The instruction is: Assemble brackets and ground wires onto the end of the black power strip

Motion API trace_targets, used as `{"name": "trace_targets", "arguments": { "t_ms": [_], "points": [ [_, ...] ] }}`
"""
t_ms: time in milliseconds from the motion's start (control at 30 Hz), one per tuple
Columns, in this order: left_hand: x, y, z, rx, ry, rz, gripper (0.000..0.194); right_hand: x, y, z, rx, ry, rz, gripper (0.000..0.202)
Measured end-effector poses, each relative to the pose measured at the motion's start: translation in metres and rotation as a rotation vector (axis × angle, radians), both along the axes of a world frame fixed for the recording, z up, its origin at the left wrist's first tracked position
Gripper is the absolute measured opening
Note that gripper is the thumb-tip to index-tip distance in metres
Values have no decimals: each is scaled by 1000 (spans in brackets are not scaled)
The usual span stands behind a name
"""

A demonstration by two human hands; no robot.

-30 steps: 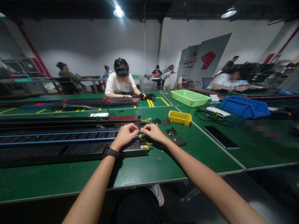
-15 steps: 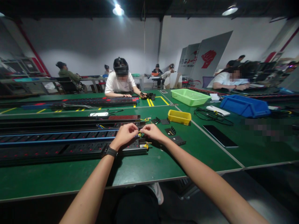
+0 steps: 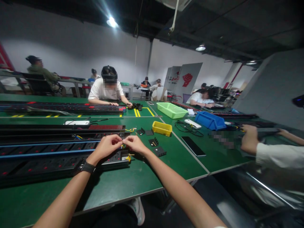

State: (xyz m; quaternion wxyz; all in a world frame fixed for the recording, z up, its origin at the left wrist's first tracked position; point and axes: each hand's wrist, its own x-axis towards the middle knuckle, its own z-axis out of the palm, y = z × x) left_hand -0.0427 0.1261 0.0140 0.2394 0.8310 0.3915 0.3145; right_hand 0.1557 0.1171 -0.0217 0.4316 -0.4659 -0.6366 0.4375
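My left hand (image 3: 108, 147), with a dark watch on the wrist, and my right hand (image 3: 135, 144) meet at the end of a blue-edged power strip (image 3: 49, 149). Both are closed, fingertips pinched together around a small yellow-green wire (image 3: 123, 146), mostly hidden by the fingers. In front lies a black power strip (image 3: 45, 165) with red switches; a yellow wire end (image 3: 128, 157) sticks out of it. Behind my hands another yellow wire (image 3: 130, 130) pokes from a dark strip housing (image 3: 71, 127). Black end brackets (image 3: 160, 151) lie to the right of my right hand.
A yellow bin (image 3: 162, 129), green basket (image 3: 171, 110) and blue bin (image 3: 210, 121) stand on the green table (image 3: 182, 164). A dark tablet (image 3: 193, 146) lies right of the brackets. A co-worker (image 3: 106, 87) sits opposite; another person's hand (image 3: 249, 137) reaches in at right.
The view has swung to the right, so the table and my hands appear further left. Another person's arms now show at the right. My hands stay pinched together at the strip's end.
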Motion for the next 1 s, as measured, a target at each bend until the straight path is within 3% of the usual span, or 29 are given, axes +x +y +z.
{"name": "trace_targets", "arguments": {
  "t_ms": [167, 467, 633, 833, 1000],
  "points": [
    [-2, 1, 0, 66, 117, 33, 34, 3, -2, 1, -32, 9, 57, 18],
    [-3, -3, 3, 132, 176, 35, 36, 4, 1, -6, 18, 29, 98, 26],
    [-3, -3, 0, 221, 197, 50, 34, 2, 8, -13, 128, 43, 77, 19],
    [-2, 1, -3, 265, 221, 64, 35, -3, 12, -19, 143, 72, 88, 23],
    [-2, 5, -6, 320, 213, 78, 40, -3, 12, -20, 186, 73, 7, 18]
  ]
}}
